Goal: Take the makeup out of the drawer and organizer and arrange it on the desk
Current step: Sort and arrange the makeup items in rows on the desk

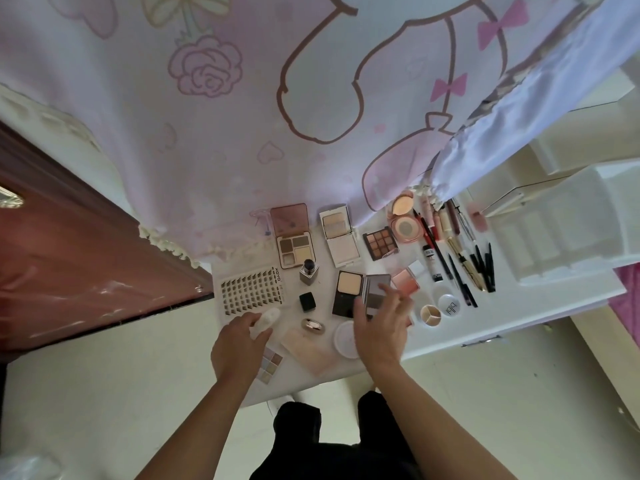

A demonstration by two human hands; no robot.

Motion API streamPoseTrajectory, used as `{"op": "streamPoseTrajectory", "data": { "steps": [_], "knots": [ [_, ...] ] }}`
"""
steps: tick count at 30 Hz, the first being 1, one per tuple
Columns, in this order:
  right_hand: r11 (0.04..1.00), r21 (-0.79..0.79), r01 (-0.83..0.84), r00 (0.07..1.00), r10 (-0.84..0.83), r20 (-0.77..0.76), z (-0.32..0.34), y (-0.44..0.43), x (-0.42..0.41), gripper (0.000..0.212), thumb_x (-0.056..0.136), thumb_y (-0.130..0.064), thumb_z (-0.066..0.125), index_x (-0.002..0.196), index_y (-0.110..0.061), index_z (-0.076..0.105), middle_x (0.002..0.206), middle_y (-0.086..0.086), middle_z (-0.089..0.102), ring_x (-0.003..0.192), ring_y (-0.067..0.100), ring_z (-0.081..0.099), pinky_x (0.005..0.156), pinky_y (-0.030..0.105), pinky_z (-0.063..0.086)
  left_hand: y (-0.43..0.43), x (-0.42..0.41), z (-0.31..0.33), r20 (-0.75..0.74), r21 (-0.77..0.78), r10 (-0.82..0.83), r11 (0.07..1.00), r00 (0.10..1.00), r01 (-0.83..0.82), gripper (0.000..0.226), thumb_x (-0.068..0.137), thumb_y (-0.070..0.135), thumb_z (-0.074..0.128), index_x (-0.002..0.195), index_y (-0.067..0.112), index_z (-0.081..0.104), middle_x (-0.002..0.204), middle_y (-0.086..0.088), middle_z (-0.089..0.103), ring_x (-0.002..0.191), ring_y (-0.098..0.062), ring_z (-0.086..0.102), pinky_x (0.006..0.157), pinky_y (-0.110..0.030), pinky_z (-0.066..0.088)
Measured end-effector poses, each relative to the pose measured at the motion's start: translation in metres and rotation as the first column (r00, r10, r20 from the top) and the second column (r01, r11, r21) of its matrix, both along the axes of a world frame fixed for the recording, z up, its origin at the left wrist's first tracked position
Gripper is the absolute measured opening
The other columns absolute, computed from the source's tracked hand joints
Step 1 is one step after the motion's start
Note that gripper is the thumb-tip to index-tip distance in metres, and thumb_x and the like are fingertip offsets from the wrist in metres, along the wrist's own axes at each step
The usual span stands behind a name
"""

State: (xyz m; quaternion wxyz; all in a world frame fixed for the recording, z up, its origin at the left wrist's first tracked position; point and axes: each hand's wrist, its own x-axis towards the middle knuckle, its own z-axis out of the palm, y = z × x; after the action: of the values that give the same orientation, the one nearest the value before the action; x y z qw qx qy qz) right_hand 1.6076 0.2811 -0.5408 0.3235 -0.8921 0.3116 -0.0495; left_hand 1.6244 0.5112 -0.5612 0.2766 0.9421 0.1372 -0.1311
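On the near left of the desk (502,306): the left hand (239,341) has its fingers curled round a whitish oblong item (266,318), held just above the surface, beside the lash tray.
Right hand (381,327): fingers spread and fairly straight over the grey mirrored palette (375,289). They are blurred, so I cannot tell if they touch it. The hand holds nothing.
Lash tray (251,289): flat on the desk at the left, with rows of dark lash clusters.
Black powder compact (348,294): open and lying against the left side of the grey mirrored palette.
Back row: an open shadow palette with a pink lid (292,237), then a white open compact (339,237), a brown nine-pan palette (380,243) and a round pink cushion compact (403,216), running left to right.
Middle: a small bottle with a black cap (309,271) stands upright. A black cube (307,301) and a rose-gold oval case (313,326) lie nearer the person.
Front edge: a pastel square-pan palette (272,363) is partly under the left wrist. A round white jar (346,337) sits beside the right hand.
Right of the hand: a peach blush (405,284), a three-part round pot (430,315) and its white lid (449,304) just beside it.
Pencils and tubes (457,251): laid side by side in a slanted row near the right end.
Organizer (561,237): white, with compartments, at the desk's right end.
Behind the desk: a printed pink cloth (277,98) hangs down to the back edge.
Left of the desk: a brown door (69,254).
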Motion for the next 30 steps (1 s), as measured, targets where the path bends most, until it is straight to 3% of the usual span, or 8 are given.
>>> {"op": "streamPoseTrajectory", "data": {
  "steps": [4,7,11,17,20,23,27,30],
  "knots": [
    [0.971,0.124,0.206,0.949,-0.167,-0.268,-0.010,-0.034,0.001,0.044,0.100,-0.036,0.050,0.135,-0.011,0.047,0.134,0.017,0.051,0.106,0.036,0.057,0.084,0.041,0.047,-0.003,-0.001,-0.001,0.001,-0.005,0.024,1.000,1.000,-0.024,0.028,0.083,0.038,0.072,0.109,0.030,0.066,0.101,0.006,0.070,0.090,-0.019,0.065,0.070,-0.032,0.049],
    [0.977,0.188,0.097,0.957,-0.040,-0.287,-0.021,-0.051,0.006,0.029,0.103,-0.026,0.042,0.114,-0.014,0.066,0.110,0.013,0.070,0.088,0.027,0.056,0.075,0.033,0.041,-0.004,-0.001,0.000,-0.007,0.002,0.037,0.999,0.999,-0.037,0.028,0.084,0.037,0.072,0.111,0.029,0.066,0.103,0.004,0.070,0.090,-0.020,0.065,0.070,-0.031,0.047],
    [0.992,0.124,-0.023,0.957,0.058,-0.285,-0.026,-0.060,0.017,0.029,0.104,-0.024,0.041,0.108,-0.015,0.069,0.104,0.011,0.071,0.083,0.024,0.054,0.071,0.031,0.034,-0.006,-0.003,0.002,-0.007,0.007,0.043,0.999,0.999,-0.043,0.028,0.085,0.036,0.071,0.112,0.028,0.065,0.104,0.004,0.069,0.091,-0.020,0.065,0.070,-0.030,0.046],
    [0.991,0.115,-0.065,0.917,0.105,-0.385,-0.023,-0.071,0.024,0.037,0.102,-0.034,0.044,0.132,-0.018,0.059,0.124,0.009,0.067,0.116,0.032,0.059,0.087,0.033,0.039,-0.005,-0.002,0.001,-0.020,0.021,0.000,1.000,1.000,0.000,0.029,0.085,0.036,0.070,0.112,0.028,0.063,0.106,0.003,0.069,0.094,-0.022,0.063,0.072,-0.033,0.048],
    [0.984,0.167,-0.053,0.930,0.110,-0.351,-0.017,-0.075,0.017,0.043,0.099,-0.037,0.049,0.136,-0.016,0.053,0.124,0.009,0.066,0.116,0.030,0.058,0.095,0.037,0.041,-0.007,-0.004,0.003,-0.078,0.112,-0.096,0.988,0.992,0.105,0.054,0.085,0.038,0.068,0.135,0.024,0.051,0.132,-0.003,0.056,0.117,-0.025,0.051,0.088,-0.042,0.049],
    [0.983,0.136,-0.126,0.942,0.162,-0.296,-0.003,-0.083,0.010,0.044,0.096,-0.039,0.052,0.134,-0.016,0.053,0.125,0.006,0.064,0.112,0.025,0.060,0.090,0.037,0.043,-0.016,-0.013,0.009,0.043,0.208,-0.170,0.965,0.985,0.157,0.072,0.082,0.033,0.072,0.144,0.013,0.040,0.145,-0.014,0.042,0.128,-0.035,0.042,0.098,-0.048,0.045],
    [0.951,0.138,-0.276,0.953,0.289,-0.087,0.060,-0.095,0.016,0.042,0.098,-0.036,0.053,0.136,-0.019,0.051,0.121,0.000,0.063,0.091,0.010,0.063,0.084,0.030,0.048,-0.032,-0.025,0.012,0.240,0.276,-0.362,0.915,0.901,0.294,0.062,0.077,0.022,0.075,0.132,0.009,0.050,0.133,-0.019,0.050,0.117,-0.038,0.052,0.090,-0.048,0.051],
    [0.890,0.297,-0.345,0.931,0.284,0.230,0.154,-0.096,0.027,0.031,0.098,-0.026,0.059,0.128,-0.023,0.061,0.104,-0.009,0.066,0.083,0.006,0.065,0.073,0.021,0.045,-0.047,-0.035,0.023,0.178,0.216,-0.511,0.854,0.841,0.473,0.043,0.082,0.023,0.066,0.123,0.014,0.057,0.121,-0.006,0.051,0.094,-0.027,0.064,0.071,-0.037,0.056]
  ]
}}
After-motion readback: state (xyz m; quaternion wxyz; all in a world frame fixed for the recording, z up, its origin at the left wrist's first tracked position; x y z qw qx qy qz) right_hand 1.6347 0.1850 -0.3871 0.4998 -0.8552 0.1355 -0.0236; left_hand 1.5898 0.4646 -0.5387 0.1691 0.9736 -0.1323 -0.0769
